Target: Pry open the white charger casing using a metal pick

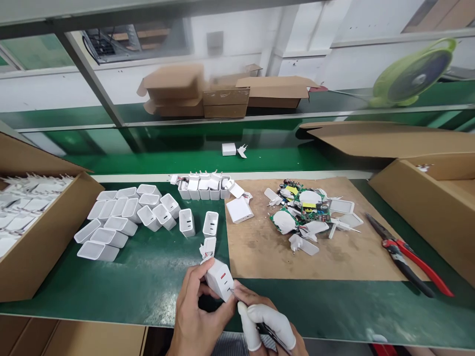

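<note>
The fingers (193,287) of the left hand (195,321) are clenched around a white charger body (219,279), held just above the near edge of the counter (148,287) with its red-marked port face turned up and to the right. The right hand (267,324), wearing white finger cots, has its fingers pinched on a thin dark tool (272,336); whether its tip touches the charger's lower corner cannot be told. Just beyond the held charger lies a small white part with red wire (208,247). Further back stand two open white shells (200,223), upright and apart. To the left, a cluster of empty white housings (122,217) lies on its sides, touching one another. A row of capped units (204,187) sits at the counter's far edge. A brown cardboard mat (260,252) to the right carries a white cover (239,209) and a heap of circuit boards and plug pieces (308,212). Red-handled pliers (408,262) lie at the mat's right edge. A cardboard box (40,237) at far left holds white parts. A green fan (415,74) stands behind the conveyor.
</note>
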Motion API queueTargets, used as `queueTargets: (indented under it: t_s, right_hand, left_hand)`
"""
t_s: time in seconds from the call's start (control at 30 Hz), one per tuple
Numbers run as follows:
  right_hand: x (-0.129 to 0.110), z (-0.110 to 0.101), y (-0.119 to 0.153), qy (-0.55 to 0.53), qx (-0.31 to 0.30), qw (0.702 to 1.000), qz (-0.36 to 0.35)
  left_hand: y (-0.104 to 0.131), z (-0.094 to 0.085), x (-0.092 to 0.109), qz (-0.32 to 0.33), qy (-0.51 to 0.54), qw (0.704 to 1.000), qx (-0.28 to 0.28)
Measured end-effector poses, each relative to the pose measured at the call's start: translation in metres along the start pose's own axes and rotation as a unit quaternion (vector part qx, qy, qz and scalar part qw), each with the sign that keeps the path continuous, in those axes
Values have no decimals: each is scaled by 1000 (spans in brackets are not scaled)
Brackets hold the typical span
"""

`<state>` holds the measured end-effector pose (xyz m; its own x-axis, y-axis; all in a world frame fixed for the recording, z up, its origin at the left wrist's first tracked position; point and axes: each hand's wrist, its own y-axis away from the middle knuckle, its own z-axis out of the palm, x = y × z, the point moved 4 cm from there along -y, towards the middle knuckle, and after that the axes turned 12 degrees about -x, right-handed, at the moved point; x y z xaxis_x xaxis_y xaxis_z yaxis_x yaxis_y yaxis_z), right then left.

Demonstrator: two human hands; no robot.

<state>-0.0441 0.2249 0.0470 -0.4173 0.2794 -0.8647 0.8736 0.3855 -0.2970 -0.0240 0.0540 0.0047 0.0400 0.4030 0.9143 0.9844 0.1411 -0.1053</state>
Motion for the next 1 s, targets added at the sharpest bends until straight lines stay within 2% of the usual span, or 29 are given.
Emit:
queueTargets:
  t_s: [0.2, 0.4, 0.5, 0.57, 0.7, 0.87, 1.0]
  right_hand:
    - [2, -4, -4, -10, -32, 999, -16]
    - [9, 2, 4, 4, -21, 1000, -20]
    - [11, 7, 11, 45, -38, 997, -54]
    - [10, 11, 17, 87, -27, 994, -61]
    - [8, 19, 25, 124, 35, 991, -31]
    - [6, 23, 21, 155, 34, 986, -43]
    - [2, 18, 12, 121, 41, 990, -53]
  left_hand:
    - [-2, 0, 0, 5, -8, 1000, -12]
    - [-1, 0, 3, 17, -30, 999, -18]
    - [-1, -1, 6, 34, -53, 998, -17]
    - [-2, -1, 8, 49, -72, 996, -13]
    - [-1, 0, 9, 68, -89, 994, -10]
    - [-1, 0, 8, 74, -86, 993, 8]
    - [0, 3, 9, 69, -77, 995, 13]
